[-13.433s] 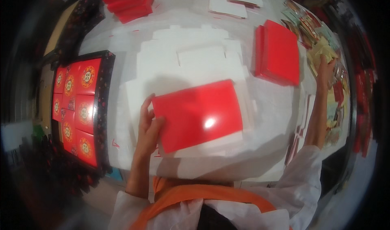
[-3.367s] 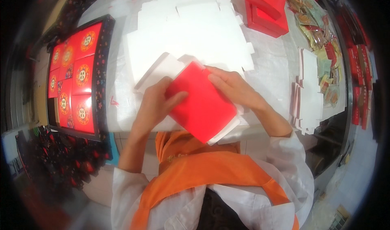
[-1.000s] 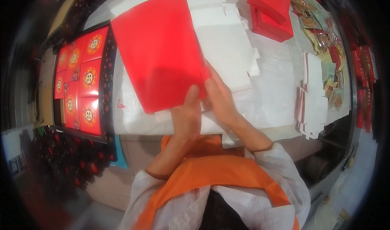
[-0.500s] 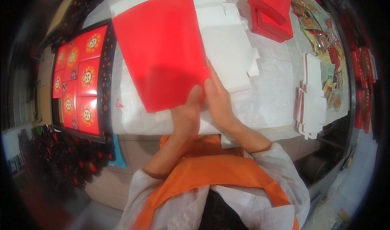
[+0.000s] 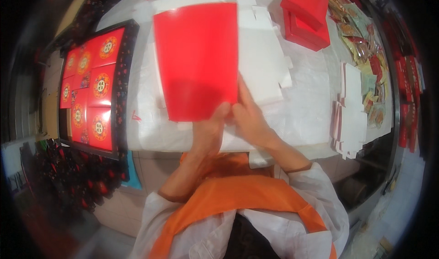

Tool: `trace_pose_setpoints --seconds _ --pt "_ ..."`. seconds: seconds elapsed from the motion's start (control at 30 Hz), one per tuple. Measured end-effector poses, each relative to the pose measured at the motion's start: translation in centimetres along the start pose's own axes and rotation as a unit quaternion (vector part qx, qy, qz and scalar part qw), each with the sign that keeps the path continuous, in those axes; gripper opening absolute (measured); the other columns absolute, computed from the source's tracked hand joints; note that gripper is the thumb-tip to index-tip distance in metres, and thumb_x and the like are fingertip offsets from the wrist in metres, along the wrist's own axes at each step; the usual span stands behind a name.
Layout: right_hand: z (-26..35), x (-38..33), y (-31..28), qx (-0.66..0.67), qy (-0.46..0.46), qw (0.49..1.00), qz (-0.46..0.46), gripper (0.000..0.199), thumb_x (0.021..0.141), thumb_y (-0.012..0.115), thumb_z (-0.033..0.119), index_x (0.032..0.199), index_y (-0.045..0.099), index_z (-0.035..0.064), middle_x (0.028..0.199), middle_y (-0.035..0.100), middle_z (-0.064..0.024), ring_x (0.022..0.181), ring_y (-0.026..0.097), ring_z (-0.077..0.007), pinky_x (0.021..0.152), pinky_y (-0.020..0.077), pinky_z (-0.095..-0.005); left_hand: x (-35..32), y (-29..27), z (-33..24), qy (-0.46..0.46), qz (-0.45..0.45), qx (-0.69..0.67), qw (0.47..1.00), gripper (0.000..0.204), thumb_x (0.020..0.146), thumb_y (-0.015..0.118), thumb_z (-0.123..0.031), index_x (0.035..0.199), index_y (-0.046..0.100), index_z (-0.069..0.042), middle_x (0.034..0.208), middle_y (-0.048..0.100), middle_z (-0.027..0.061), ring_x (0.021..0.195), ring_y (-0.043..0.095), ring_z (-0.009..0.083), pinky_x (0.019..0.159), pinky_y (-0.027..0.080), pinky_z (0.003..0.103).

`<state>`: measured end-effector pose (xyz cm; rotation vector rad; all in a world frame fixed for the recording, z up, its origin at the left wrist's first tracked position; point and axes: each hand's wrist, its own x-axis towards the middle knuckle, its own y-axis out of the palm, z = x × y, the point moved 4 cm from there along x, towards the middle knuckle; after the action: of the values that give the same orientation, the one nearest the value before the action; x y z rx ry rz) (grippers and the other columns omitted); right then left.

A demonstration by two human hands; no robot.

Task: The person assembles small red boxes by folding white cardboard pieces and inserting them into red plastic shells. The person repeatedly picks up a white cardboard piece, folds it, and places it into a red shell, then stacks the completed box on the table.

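A large red cardboard sheet is held up over the white table, its long side running away from me. My left hand grips its near edge from below. My right hand holds the same near edge at its right corner, fingers pressed against the card. White flat box blanks lie on the table under and to the right of the sheet.
A black tray of red square boxes with gold round emblems sits at the left. Finished red boxes stand at the far right. A stack of white blanks lies near the right edge, with packets beyond it.
The red sheet has swung from tilting left to pointing almost straight away from me. Both hands stay on its near edge and have shifted slightly.
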<state>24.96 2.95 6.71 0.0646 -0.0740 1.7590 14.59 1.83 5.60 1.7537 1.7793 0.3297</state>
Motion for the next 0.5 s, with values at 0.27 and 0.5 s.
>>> trace_pose_setpoints --seconds 0.27,0.5 --pt "1.6 0.3 -4.2 0.044 -0.017 0.988 -0.144 0.066 0.085 0.047 0.009 0.138 0.009 0.0038 0.129 0.033 -0.0145 0.115 0.039 -0.0197 0.095 0.0338 -0.0307 -8.3 -4.5 3.4 -0.264 0.187 0.226 0.919 0.020 0.085 0.054 -0.016 0.097 0.058 0.000 0.090 0.059 0.0038 0.088 0.053 0.0123 0.078 0.043 0.026" --pt "0.2 -4.0 -2.6 0.098 0.063 0.983 -0.142 0.059 0.085 0.044 0.004 0.137 0.017 0.0041 0.125 0.037 -0.0141 0.113 0.040 -0.0177 0.094 0.0348 -0.0299 -6.7 -8.2 -3.9 -0.030 0.042 0.360 0.931 0.037 0.084 0.056 -0.016 0.116 0.048 -0.001 0.117 0.049 0.0123 0.110 0.046 0.0187 0.090 0.040 0.034"
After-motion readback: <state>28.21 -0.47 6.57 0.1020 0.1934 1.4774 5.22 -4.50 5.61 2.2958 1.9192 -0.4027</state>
